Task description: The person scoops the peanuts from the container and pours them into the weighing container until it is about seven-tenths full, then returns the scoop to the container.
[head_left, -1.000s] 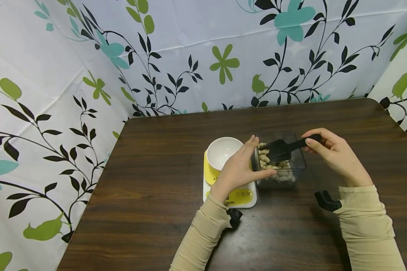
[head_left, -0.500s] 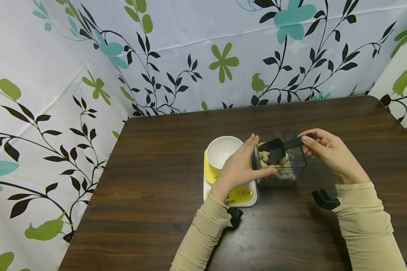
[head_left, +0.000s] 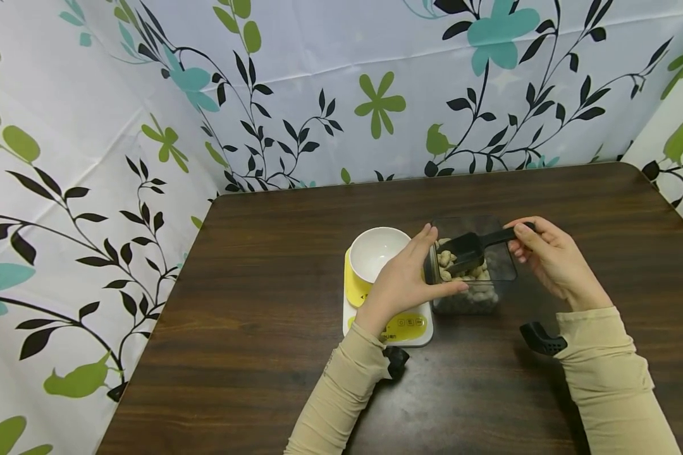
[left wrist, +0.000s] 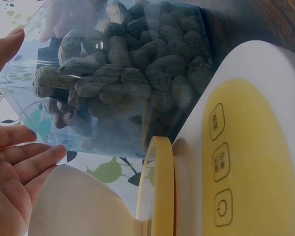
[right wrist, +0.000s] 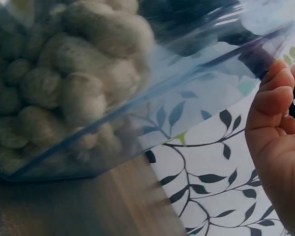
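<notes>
Peanuts in their shells (head_left: 446, 260) fill part of a clear plastic container (head_left: 502, 268), just right of the kitchen scale (head_left: 407, 328). My right hand (head_left: 558, 259) holds the handle of a black scoop (head_left: 468, 253), whose blade is down inside the container among the peanuts. With straight fingers, my left hand (head_left: 401, 284) rests against the container's left side, its thumb along the near rim. In the left wrist view peanuts (left wrist: 137, 73) show through the clear wall. The right wrist view shows curled right-hand fingers (right wrist: 273, 105), with most of the scoop hidden.
A white bowl (head_left: 375, 249) stands on the scale's yellow platform, close to the left hand. The dark wooden table (head_left: 262, 316) reaches back to a patterned curtain (head_left: 319, 95). Black cameras (head_left: 541, 339) sit at both wrists.
The scoop and right hand shift slightly, first left and then back right, with the blade staying in the container. The left hand stays at the container's side.
</notes>
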Demonstrator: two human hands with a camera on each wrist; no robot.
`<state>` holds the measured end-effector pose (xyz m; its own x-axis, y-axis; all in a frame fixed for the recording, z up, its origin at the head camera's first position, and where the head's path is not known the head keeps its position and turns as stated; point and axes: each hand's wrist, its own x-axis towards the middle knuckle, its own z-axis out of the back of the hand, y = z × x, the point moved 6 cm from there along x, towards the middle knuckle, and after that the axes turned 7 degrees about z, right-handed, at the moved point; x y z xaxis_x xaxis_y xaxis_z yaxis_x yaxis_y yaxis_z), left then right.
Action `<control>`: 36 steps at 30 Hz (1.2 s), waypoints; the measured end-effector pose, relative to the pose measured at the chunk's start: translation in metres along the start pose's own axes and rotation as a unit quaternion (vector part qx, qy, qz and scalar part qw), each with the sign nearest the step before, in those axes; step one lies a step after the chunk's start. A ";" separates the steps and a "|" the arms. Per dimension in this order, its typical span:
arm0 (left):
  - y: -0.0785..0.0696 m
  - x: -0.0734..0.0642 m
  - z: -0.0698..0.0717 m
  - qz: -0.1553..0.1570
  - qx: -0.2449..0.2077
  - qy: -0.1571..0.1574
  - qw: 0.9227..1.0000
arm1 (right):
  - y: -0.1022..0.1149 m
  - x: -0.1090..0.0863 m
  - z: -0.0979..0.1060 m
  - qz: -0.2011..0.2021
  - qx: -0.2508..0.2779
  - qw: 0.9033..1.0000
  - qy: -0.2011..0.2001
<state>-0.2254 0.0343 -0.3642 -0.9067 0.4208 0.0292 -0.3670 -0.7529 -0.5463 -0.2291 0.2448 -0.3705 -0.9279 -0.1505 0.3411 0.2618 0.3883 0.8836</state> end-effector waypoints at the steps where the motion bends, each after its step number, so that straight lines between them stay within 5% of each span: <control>1: 0.000 0.000 0.000 0.000 0.001 0.000 1.000 | -0.001 0.000 0.000 0.001 0.010 1.000 -0.002; 12: 0.000 -0.001 0.001 0.001 -0.011 0.007 1.000 | 0.003 -0.008 -0.004 0.023 0.013 1.000 -0.013; 22: 0.002 0.000 0.000 -0.005 -0.015 -0.002 1.000 | 0.006 -0.016 -0.005 -0.013 -0.004 0.999 -0.042; 36: 0.004 -0.001 0.000 0.008 -0.034 0.000 0.999 | 0.003 -0.022 0.002 -0.036 0.080 0.994 -0.072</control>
<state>-0.2265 0.0305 -0.3662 -0.9123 0.4091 0.0193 -0.3370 -0.7232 -0.6029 -0.2087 0.2510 -0.3754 -0.9739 -0.0562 0.2200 0.1592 0.5220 0.8380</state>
